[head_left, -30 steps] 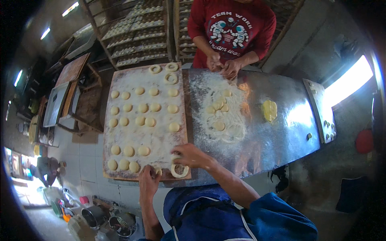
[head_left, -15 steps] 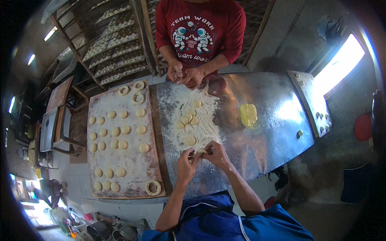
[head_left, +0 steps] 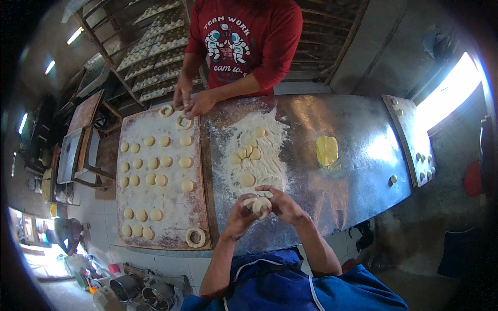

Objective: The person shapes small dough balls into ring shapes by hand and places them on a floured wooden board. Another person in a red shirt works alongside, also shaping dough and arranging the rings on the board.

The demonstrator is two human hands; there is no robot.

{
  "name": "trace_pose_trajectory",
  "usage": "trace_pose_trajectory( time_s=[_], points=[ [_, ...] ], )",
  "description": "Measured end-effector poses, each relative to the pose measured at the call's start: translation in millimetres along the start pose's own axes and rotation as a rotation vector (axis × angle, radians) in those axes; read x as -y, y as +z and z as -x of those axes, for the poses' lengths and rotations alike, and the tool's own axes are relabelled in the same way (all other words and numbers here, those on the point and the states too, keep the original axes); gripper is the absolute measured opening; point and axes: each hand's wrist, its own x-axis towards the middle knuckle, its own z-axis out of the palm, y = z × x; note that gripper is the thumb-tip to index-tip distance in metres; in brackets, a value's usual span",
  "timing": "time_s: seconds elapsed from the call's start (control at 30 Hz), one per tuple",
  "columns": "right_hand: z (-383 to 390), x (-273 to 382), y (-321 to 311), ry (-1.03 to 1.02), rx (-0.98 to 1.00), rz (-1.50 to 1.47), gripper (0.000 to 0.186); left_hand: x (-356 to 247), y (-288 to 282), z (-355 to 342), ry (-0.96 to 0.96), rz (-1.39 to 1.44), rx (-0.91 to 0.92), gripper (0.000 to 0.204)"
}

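Above the near edge of the metal table, my left hand (head_left: 239, 217) and my right hand (head_left: 285, 206) are both closed on one piece of pale dough (head_left: 261, 205). It looks curved, but fingers hide part of its shape. Just beyond them, a dough disc (head_left: 247, 180) lies on the white flour (head_left: 267, 168), and several more discs (head_left: 249, 149) overlap farther off. To the left, a floured wooden board (head_left: 174, 205) carries rows of dough rounds (head_left: 185, 163). One dough ring (head_left: 195, 238) sits at its near right corner, others at the far edge.
Across the table, a co-worker in a red shirt (head_left: 244, 41) has both hands (head_left: 194, 103) over the board's far right corner. Yellow fat (head_left: 327, 151) lies on the metal table (head_left: 358, 181). Another board (head_left: 410, 135) with small pieces stands at the right end. Racks (head_left: 155, 52) rise behind.
The dough between my hands has turned, showing a rounder, curved face. The co-worker's hands have moved left from the flour's far edge to the board's far corner. The view has shifted slightly.
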Motion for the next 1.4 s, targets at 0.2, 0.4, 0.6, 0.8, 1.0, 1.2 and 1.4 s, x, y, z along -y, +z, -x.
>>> trace_pose_trajectory(
  time_s=[0.2, 0.4, 0.6, 0.8, 1.0, 1.2, 1.4],
  points=[
    [-14.2, -28.8, 18.2, -0.003, -0.401, 0.493, 0.048, 19.7, -14.1, 4.6, 0.146, 0.297, -0.152, 0.027],
    [-24.7, -59.4, 38.0, -0.001, -0.424, 0.953, 0.047, 5.9, -17.0, 12.9, 0.429, -0.762, -0.315, 0.018],
    [-31.3, -96.8, 58.7, -0.258, -0.392, 0.840, 0.045, 6.3, -48.8, 22.3, 0.267, 0.307, -0.295, 0.028],
    [-35.1, -101.0, 107.4, -0.225, -0.389, 0.725, 0.051, -19.4, -72.2, 42.9, 0.278, 0.093, -0.445, 0.025],
    [-35.8, -83.0, 162.9, -0.227, -0.227, 0.989, 0.052, -17.8, -112.9, 56.2, 0.372, -0.024, -0.360, 0.023],
    [-44.9, -96.5, 181.5, -0.371, -0.138, 1.173, 0.048, -33.6, -143.7, 66.9, 0.665, -0.896, -0.395, 0.019],
    [-53.0, -122.0, 183.3, -0.371, -0.183, 0.771, 0.047, -74.5, -143.6, 87.5, 0.698, -1.139, -0.408, 0.019]
  ],
)
